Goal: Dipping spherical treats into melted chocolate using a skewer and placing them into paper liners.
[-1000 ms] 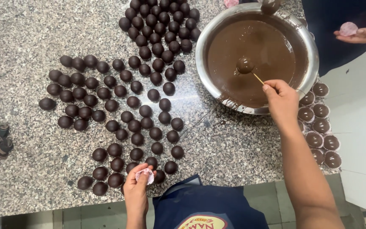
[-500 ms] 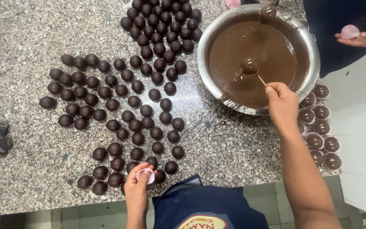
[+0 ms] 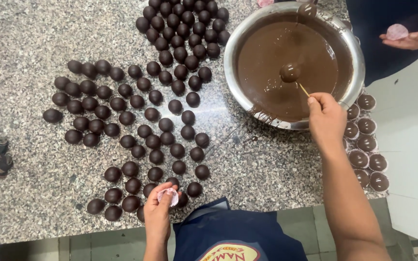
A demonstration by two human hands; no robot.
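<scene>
Presently the right hand (image 3: 326, 118) has its fingers pinched closed on a thin wooden stick (image 3: 304, 90), whose far end carries a coated ball (image 3: 290, 72) held just above the melted chocolate in the steel bowl (image 3: 233, 43). Nearer the body, the left hand (image 3: 158, 212) holds a small pink paper cup (image 3: 168, 195) between closed fingers at the worktop (image 3: 20, 48) edge, touching the nearest dark chocolate balls (image 3: 130, 169). Filled cups (image 3: 364, 157) sit beside the bowl.
</scene>
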